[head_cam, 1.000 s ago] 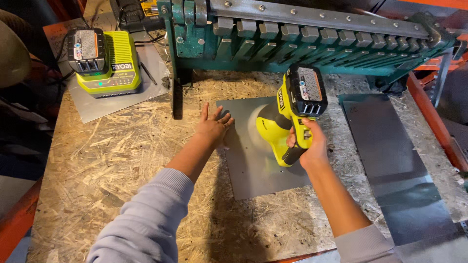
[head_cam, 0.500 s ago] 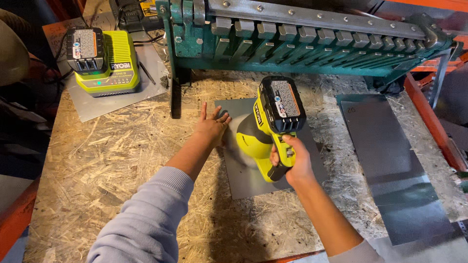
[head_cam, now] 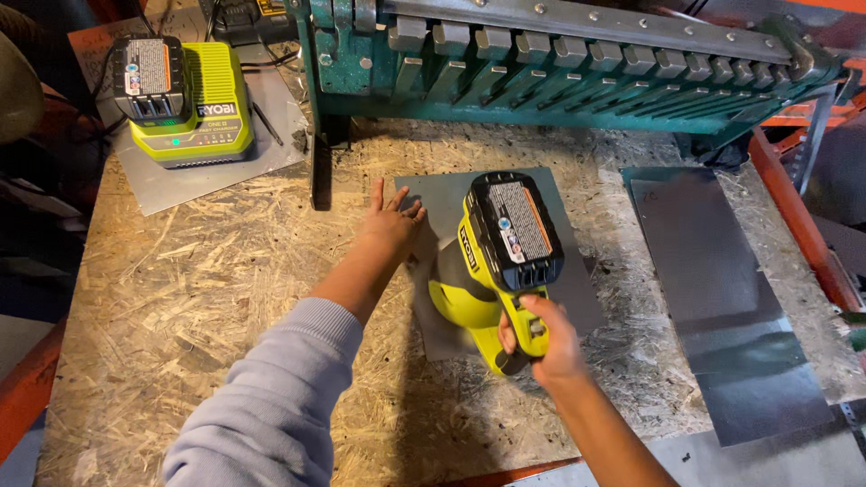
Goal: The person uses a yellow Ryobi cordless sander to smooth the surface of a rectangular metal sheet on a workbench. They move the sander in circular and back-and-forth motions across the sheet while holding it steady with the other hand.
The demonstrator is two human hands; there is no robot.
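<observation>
My right hand (head_cam: 541, 338) grips the handle of a yellow-green cordless power tool (head_cam: 492, 271) with a black battery pack on top. The tool stands on a grey sheet-metal square (head_cam: 559, 216) lying on the chipboard bench (head_cam: 207, 307). My left hand (head_cam: 390, 225) lies flat, fingers spread, on the sheet's upper left corner, just left of the tool. A grey sleeve covers my left forearm. The tool's working end is hidden beneath its body.
A teal sheet-metal bending machine (head_cam: 577, 63) spans the back of the bench. A yellow-green battery charger (head_cam: 185, 108) with a black battery sits on a metal sheet at back left. More metal sheets (head_cam: 722, 298) lie at right, beside an orange frame rail (head_cam: 794, 216).
My right hand has swung the tool leftward and toward me across the sheet, and it now sits lower over the sheet. My left hand has stayed pressed on the sheet's corner.
</observation>
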